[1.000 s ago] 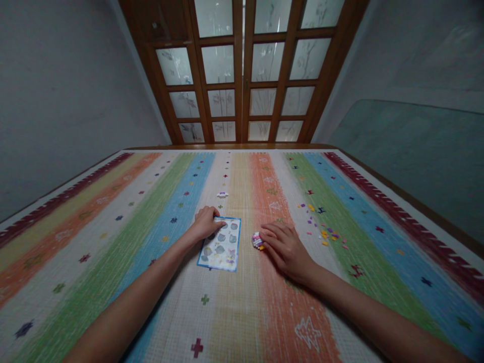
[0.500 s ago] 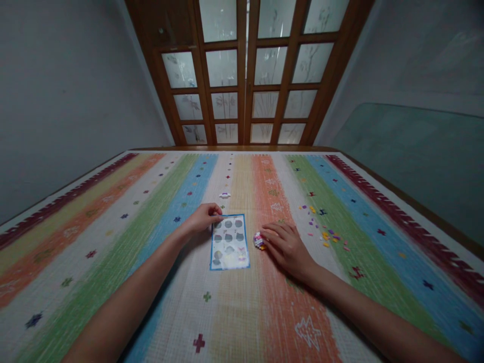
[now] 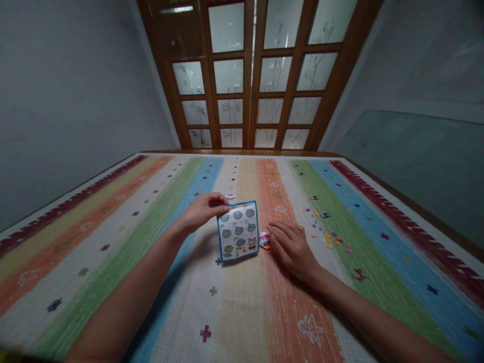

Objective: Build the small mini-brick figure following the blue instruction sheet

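My left hand (image 3: 207,208) pinches the top left corner of an instruction sheet (image 3: 239,232) with a blue border, holding it tilted up off the cloth. Grey step pictures and a small coloured figure are printed on it. Just right of the sheet, a small brick model (image 3: 265,241) in white, pink, purple and yellow rests on the cloth, partly hidden by the sheet and fingers. My right hand (image 3: 293,247) has its curled fingers on the model's right side. Beyond my left hand lies a small white and purple brick piece (image 3: 230,196).
Several loose purple, yellow and pink bricks (image 3: 333,238) are scattered to the right of my right hand. A striped cloth (image 3: 181,322) covers the table. Wooden doors with glass panes (image 3: 247,75) stand beyond the far edge, with walls at both sides.
My left hand has lifted the instruction sheet from lying on the cloth to a tilted position, so it now covers part of the model's left side. My right hand stays at the model.
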Demonstrator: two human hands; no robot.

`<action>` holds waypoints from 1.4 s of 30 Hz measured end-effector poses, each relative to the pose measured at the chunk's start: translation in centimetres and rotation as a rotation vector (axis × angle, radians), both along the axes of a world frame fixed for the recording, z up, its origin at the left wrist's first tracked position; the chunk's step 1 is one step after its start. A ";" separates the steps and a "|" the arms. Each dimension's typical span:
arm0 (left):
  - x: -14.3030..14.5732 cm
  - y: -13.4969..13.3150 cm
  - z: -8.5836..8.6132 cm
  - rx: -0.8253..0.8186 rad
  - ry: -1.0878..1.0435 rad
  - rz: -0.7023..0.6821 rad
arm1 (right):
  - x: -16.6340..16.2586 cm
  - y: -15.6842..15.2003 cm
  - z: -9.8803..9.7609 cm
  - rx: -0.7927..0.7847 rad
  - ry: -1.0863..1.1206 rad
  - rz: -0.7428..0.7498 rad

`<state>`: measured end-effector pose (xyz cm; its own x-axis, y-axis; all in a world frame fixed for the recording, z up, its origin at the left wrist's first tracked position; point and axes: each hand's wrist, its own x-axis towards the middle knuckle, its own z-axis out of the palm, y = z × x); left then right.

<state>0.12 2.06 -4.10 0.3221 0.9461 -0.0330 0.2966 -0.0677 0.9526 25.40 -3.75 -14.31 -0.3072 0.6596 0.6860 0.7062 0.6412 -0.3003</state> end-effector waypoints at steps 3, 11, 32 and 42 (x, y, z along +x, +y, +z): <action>0.9 -1.0 0.8 0.002 -0.061 -0.034 | -0.8 -0.2 2.3 -0.226 0.230 0.039; 3.1 -3.6 1.5 0.070 -0.283 -0.046 | -2.4 -2.1 8.2 -0.671 0.767 0.136; 3.6 -9.3 4.1 0.103 -0.195 -0.244 | -0.8 -5.8 10.9 -0.592 0.869 0.099; -2.4 -6.3 4.6 0.420 0.130 0.287 | 2.7 -3.5 8.7 -0.449 0.750 -0.105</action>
